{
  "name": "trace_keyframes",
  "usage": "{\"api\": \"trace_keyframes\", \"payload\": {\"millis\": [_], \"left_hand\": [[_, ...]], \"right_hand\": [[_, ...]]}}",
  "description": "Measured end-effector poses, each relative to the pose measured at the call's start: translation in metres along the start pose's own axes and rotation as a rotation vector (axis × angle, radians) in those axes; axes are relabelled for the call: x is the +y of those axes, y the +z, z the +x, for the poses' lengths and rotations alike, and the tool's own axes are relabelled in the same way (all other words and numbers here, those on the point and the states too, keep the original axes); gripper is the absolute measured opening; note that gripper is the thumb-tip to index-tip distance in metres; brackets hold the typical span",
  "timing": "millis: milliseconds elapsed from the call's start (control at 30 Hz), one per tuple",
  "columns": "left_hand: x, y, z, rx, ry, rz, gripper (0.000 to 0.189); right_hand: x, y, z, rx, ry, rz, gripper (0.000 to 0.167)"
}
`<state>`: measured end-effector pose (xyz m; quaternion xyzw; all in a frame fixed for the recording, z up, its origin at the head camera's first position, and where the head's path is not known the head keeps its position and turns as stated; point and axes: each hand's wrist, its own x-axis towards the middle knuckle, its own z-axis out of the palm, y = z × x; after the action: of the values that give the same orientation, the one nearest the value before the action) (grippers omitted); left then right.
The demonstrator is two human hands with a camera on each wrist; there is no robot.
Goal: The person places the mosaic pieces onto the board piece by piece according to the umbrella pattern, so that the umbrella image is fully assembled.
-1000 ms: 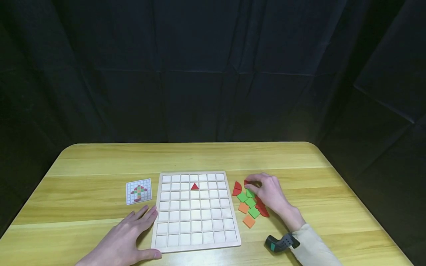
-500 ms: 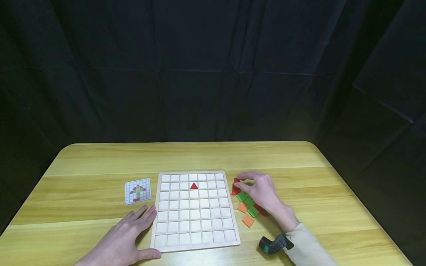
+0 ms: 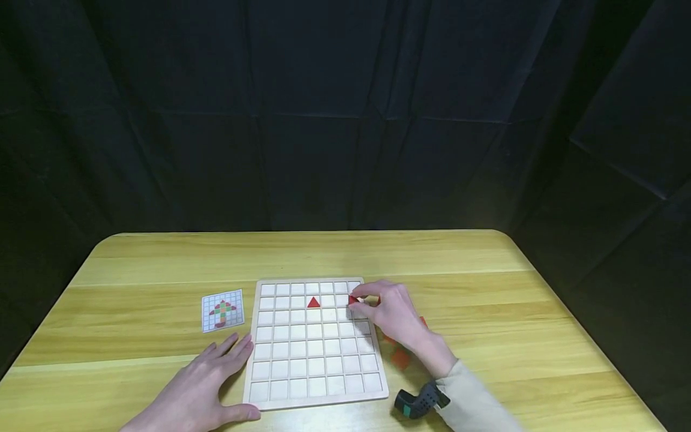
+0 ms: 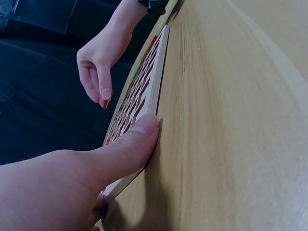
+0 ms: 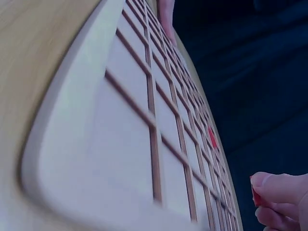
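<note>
My right hand [image 3: 402,318] pinches a small red tile [image 3: 352,299] between thumb and fingertips over the right side of a white grid board [image 3: 318,403]. In the right wrist view the red tile [image 5: 255,193] shows edge-on at the fingertips. A red triangle tile [image 3: 314,303] sits in a cell of the board's second row from the back. My left hand [image 3: 194,390] lies at the board's left side with fingers spread. Its thumb [image 4: 137,134] touches the board's edge near the front left corner in the left wrist view.
A printed card [image 3: 222,311] with a coloured grid pattern lies left of the board. Loose tiles lie right of the board, mostly hidden under my right hand and forearm; an orange tile [image 3: 400,359] shows. A dark curtain [image 3: 345,120] hangs behind the table.
My right hand has moved left from the loose tiles to over the board's right edge, carrying the red tile. My left hand keeps its place at the board.
</note>
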<state>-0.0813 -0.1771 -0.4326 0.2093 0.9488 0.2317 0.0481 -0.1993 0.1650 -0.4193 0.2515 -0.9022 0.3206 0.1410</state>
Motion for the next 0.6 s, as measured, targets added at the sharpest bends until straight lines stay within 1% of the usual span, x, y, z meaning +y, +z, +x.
{"api": "trace_keyframes", "payload": {"millis": [133, 233, 400, 600], "left_hand": [[0.0, 0.0, 0.0, -0.004, 0.002, -0.004, 0.109], [0.0, 0.0, 0.0, -0.002, 0.002, -0.006, 0.109], [0.0, 0.0, 0.0, 0.007, 0.003, 0.0, 0.109], [-0.001, 0.001, 0.0, 0.011, 0.005, 0.002, 0.109]], "right_hand": [[-0.006, 0.011, 0.003, -0.012, -0.059, 0.015, 0.016], [-0.01, 0.018, 0.004, -0.035, -0.078, 0.028, 0.018], [-0.017, 0.024, 0.005, -0.069, -0.077, 0.036, 0.022], [-0.02, 0.028, 0.004, -0.116, -0.038, 0.045, 0.017]]}}
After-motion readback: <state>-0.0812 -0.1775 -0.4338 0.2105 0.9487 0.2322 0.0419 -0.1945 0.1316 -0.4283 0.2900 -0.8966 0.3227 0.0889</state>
